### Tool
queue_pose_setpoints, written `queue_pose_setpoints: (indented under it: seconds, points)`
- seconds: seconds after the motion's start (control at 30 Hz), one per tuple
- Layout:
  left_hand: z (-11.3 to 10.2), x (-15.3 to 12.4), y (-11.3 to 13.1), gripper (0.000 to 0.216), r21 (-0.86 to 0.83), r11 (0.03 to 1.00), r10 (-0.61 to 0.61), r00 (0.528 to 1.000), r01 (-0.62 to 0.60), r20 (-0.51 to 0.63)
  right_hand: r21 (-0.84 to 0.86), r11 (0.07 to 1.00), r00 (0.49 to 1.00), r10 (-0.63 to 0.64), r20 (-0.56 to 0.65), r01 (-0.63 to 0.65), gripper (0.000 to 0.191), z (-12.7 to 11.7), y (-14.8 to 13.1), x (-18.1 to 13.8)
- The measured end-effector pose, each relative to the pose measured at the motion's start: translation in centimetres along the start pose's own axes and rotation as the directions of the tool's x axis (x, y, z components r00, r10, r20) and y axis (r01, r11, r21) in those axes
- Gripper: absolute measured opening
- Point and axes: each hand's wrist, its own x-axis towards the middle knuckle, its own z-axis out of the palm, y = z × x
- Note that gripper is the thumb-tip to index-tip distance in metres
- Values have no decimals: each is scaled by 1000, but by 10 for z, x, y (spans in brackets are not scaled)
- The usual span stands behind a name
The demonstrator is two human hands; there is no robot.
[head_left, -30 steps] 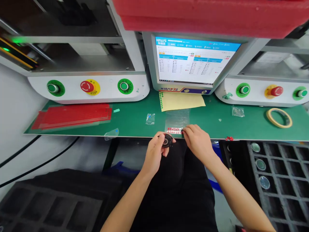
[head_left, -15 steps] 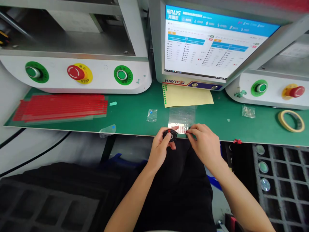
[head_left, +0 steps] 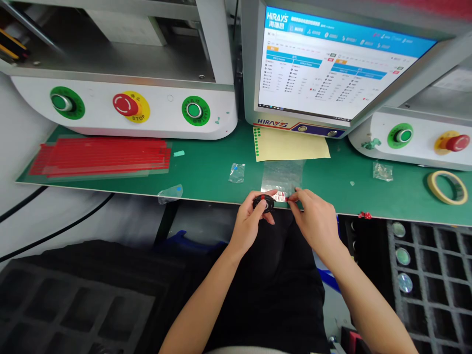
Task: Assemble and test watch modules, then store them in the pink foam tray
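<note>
In the head view, my left hand [head_left: 248,222] grips a round black part [head_left: 264,202] with a pale centre and a red mark, thumb across its face. Just beyond it, at the table's front edge, lies a clear plastic sheet [head_left: 282,173] with a block of small silvery stickers [head_left: 280,195] at its near end. My right hand [head_left: 313,211] has its thumb and forefinger pinched at the right side of these stickers. A small reddish bit shows at the fingertips, too small to name.
Red strips [head_left: 106,156] are stacked on the green table [head_left: 206,172] at the left. A yellow sheet [head_left: 295,147] lies under the monitor [head_left: 342,73]. A tape roll [head_left: 447,187] is at the right. Compartment trays [head_left: 431,275] stand below the table, with emergency-stop buttons [head_left: 126,104] above.
The view has shifted slightly, so the scene sits a little further right. Both hands keep nearly the same pose, my right fingers still pinched by the stickers.
</note>
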Motion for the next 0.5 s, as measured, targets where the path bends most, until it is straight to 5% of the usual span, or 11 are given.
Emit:
queue_pose_setpoints:
  seconds: [0.5]
  points:
    - [-1, 1, 0, 21, 61, 998, 13, 1000, -14, 10, -57, 996, 995, -66, 71, 70, 18, -4, 5, 6]
